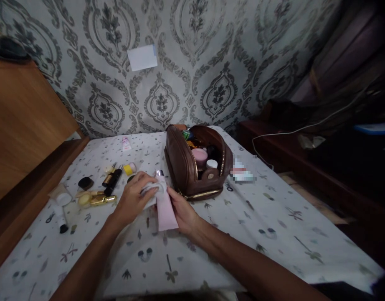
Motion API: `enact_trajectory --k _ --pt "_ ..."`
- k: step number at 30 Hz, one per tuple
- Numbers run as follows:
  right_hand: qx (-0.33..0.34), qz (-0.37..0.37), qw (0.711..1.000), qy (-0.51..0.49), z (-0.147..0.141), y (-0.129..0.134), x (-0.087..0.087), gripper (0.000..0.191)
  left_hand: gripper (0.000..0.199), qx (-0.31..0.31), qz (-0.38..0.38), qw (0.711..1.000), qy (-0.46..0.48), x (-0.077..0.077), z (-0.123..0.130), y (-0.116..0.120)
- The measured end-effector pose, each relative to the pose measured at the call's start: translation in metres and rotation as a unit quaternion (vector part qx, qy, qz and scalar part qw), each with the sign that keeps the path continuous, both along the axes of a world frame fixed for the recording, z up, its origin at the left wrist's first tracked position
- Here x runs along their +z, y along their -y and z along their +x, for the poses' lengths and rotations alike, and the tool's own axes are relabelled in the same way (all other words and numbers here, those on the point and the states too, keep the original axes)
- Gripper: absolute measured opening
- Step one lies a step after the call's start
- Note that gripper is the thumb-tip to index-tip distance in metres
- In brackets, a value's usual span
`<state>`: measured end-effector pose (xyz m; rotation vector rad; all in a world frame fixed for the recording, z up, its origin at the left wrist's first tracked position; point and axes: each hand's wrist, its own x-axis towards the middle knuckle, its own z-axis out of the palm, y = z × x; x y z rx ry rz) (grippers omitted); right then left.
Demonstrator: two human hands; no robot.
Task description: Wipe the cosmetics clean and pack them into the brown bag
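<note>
A pale pink squeeze tube (pixel 166 215) with a shiny silver cap is held upright, cap end away from me. My right hand (pixel 183 210) grips it from the right side. Bunched in my left hand (pixel 135 198) is a white cloth or wipe (pixel 160 189), pressed against the tube's upper part. Just beyond stands a brown toiletry bag (pixel 180 165), unzipped. Inside it show a pink jar (pixel 199 156), a white-lidded jar (pixel 211 164) and a green item (pixel 186 134). The bag's deeper contents are hidden.
Left on the patterned cloth lie a black compact (pixel 85 182), a dark tube (pixel 113 182), a gold tube (pixel 104 200), a yellow-banded item (pixel 130 168) and a white tube (pixel 60 217). A small pink tube (pixel 126 144) lies near the wall. A wooden cabinet (pixel 29 129) borders the left.
</note>
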<state>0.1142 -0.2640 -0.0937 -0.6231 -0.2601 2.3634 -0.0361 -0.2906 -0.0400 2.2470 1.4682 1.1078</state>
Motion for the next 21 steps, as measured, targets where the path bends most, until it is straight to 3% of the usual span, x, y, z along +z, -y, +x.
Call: enact_trajectory --k 4,7,9,12,14,17,19,21 --pt "0.029 0.038 0.998 -0.030 0.000 0.000 0.003 0.037 0.010 -0.159 -0.115 0.980 -0.015 0.009 0.005 0.008" --pt "-0.005 0.145 0.989 0.033 0.001 0.005 0.008 0.046 0.011 -0.206 -0.148 0.967 0.034 0.014 0.006 0.011" --pt "-0.021 0.218 0.972 0.086 0.003 0.009 0.011 0.051 0.014 -0.153 -0.141 0.975 0.081 0.016 0.004 0.011" --pt "0.025 0.296 0.943 0.153 0.013 0.012 0.018 0.051 0.029 0.008 -0.121 0.983 0.135 0.017 -0.004 0.009" --pt "0.057 0.375 0.906 0.188 0.024 0.012 0.027 0.047 0.040 0.042 -0.145 0.979 0.138 0.018 -0.008 0.008" --pt "0.085 0.526 0.807 0.254 0.049 0.012 0.048 0.035 0.043 -0.023 -0.232 0.964 0.127 0.019 -0.007 0.010" --pt "0.100 0.586 0.747 0.298 0.068 0.013 0.064 0.030 0.042 -0.048 -0.267 0.952 0.145 0.019 -0.002 0.011" --pt "0.124 0.593 0.736 0.304 0.089 0.016 0.078 0.045 0.046 -0.040 -0.268 0.946 0.179 0.020 0.003 0.011"
